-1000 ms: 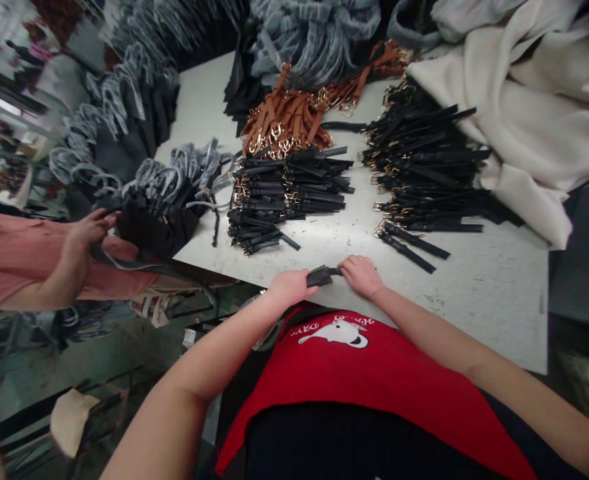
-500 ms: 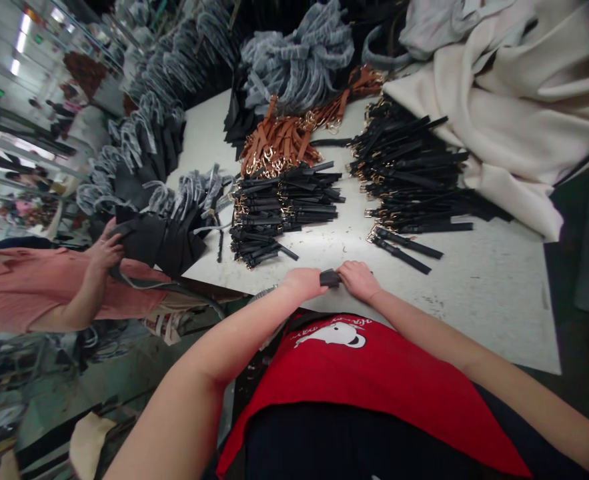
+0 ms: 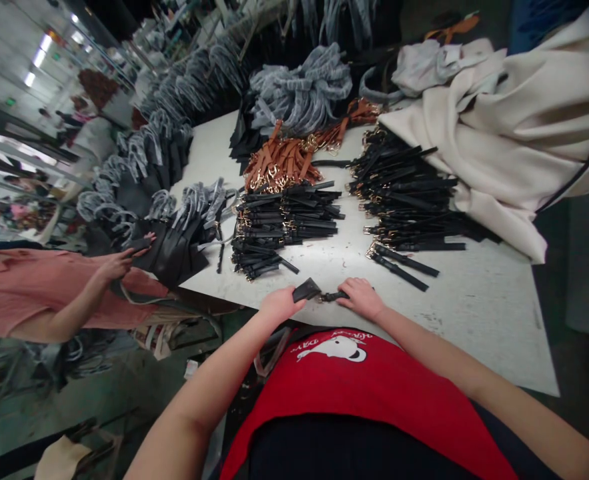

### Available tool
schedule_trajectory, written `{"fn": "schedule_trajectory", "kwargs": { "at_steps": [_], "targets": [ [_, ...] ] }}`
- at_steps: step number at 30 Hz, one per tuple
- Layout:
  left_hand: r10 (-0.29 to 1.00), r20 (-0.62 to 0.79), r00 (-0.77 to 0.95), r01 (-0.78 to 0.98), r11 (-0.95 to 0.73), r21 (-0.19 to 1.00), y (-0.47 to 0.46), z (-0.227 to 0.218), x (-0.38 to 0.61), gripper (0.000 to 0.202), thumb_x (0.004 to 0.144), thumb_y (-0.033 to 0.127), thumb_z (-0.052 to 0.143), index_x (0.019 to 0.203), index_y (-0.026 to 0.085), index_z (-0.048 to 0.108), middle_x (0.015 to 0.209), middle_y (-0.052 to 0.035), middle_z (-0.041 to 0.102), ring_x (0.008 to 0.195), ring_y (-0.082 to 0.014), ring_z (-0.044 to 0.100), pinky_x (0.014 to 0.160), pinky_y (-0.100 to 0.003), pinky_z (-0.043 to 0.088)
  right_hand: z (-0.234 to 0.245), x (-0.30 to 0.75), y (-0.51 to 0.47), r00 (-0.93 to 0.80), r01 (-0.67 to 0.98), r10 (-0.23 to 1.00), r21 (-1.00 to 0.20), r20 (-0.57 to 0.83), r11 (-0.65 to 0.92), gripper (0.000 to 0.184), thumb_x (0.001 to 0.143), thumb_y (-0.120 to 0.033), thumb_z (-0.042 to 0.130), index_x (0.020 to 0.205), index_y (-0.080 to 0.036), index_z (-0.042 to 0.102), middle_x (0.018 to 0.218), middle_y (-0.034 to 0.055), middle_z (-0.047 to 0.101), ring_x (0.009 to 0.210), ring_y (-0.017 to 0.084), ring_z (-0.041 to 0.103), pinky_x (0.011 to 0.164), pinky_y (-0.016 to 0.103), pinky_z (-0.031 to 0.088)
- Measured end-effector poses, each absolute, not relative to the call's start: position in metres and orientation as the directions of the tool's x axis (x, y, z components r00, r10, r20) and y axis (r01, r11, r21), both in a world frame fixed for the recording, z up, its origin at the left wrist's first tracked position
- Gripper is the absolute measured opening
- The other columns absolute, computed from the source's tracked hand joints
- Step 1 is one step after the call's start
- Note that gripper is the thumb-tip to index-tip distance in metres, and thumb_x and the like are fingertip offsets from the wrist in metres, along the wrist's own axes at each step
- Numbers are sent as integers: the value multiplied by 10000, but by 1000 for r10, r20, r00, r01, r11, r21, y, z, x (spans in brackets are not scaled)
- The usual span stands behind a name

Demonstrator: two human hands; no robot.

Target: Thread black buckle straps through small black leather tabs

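Note:
My left hand (image 3: 277, 306) is closed on one end of a short black strap (image 3: 308, 291) at the near edge of the white table (image 3: 479, 300). My right hand (image 3: 361, 297) pinches the strap's other end, where a small metal clasp shows between the hands. Two loose black straps (image 3: 401, 263) lie just beyond my right hand. Farther back sit a stack of black straps with gold hardware (image 3: 284, 217) and a second, larger black heap (image 3: 409, 193).
Brown straps (image 3: 279, 160) and grey wrapped bundles (image 3: 299, 90) lie at the table's far side. A cream cloth (image 3: 519, 133) covers the right. On the left, a person in a pink top reaches a hand (image 3: 117, 265) to black bags (image 3: 171, 247).
My left hand has pulled away to the left, so the strap now stretches between both hands. The person on the left shifted a hand on the black bags. The view tilted up slightly.

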State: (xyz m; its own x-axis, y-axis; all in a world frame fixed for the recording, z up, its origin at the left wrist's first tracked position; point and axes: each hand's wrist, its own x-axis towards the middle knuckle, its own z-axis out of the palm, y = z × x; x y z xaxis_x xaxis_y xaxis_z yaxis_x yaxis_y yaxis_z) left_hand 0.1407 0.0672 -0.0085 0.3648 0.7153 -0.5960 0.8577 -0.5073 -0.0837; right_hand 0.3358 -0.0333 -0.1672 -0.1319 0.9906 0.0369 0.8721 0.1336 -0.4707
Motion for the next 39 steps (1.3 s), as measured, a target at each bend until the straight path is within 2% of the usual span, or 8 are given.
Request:
{"fn": "schedule_trajectory", "kwargs": {
  "at_steps": [2,7,14,19,24,28,32,39],
  "targets": [
    [730,-602,323,890,-450,-68,64,-8,121,497,780,594,397,1047,212,571,938,-89,681,845,-251,642,693,-320,483,-171,347,-42,-104,891,993,-440,52,116,302,844,-445,452,954,-202,592,899,68,577,850,191,479,733,305,278],
    [744,-588,316,927,-374,25,52,-14,101,463,792,579,392,1044,233,569,916,-66,680,820,-231,642,678,-298,473,-186,409,-59,183,950,974,-279,136,-139,349,866,-422,397,992,-164,595,927,96,593,852,206,490,720,322,291],
    [752,-579,314,941,-325,89,60,-12,86,428,787,547,423,1063,245,549,912,-59,675,826,-231,636,673,-294,463,-183,457,-59,314,949,911,-117,269,-293,366,827,-430,449,1000,-147,602,963,122,606,826,231,516,727,361,339],
    [758,-585,289,956,-264,129,72,-9,68,400,784,517,450,1062,244,539,911,-61,677,836,-228,637,681,-288,461,-160,400,5,117,965,936,-259,333,-28,393,849,-370,422,1152,-138,516,1070,140,597,983,235,531,833,356,380],
    [737,-626,255,967,-206,152,80,-2,58,404,785,515,452,1080,252,538,942,-62,671,874,-228,631,726,-290,462,-142,300,131,-203,913,960,-316,193,257,396,859,-252,397,1218,-99,463,1196,142,552,1057,217,495,897,334,361],
    [723,-657,215,976,-139,166,80,4,49,433,789,489,466,1154,258,510,982,-65,663,913,-221,621,780,-287,451,-145,252,197,-247,948,969,-201,31,248,410,841,-175,402,1242,-107,447,1199,145,539,990,223,501,817,351,366],
    [729,-661,178,981,-79,177,77,7,40,433,793,486,463,1158,260,512,986,-66,658,928,-223,615,788,-288,446,-152,249,209,-240,967,971,-92,-22,237,369,864,-142,333,1199,-150,489,1088,132,570,928,220,494,756,353,342],
    [736,-643,210,975,-108,194,71,6,32,431,785,510,463,1140,273,519,979,-59,655,917,-229,616,762,-296,456,-158,278,141,-296,952,954,-90,-44,292,329,853,-181,398,1157,-187,526,1083,111,566,919,216,481,758,343,325]
  ]
}}
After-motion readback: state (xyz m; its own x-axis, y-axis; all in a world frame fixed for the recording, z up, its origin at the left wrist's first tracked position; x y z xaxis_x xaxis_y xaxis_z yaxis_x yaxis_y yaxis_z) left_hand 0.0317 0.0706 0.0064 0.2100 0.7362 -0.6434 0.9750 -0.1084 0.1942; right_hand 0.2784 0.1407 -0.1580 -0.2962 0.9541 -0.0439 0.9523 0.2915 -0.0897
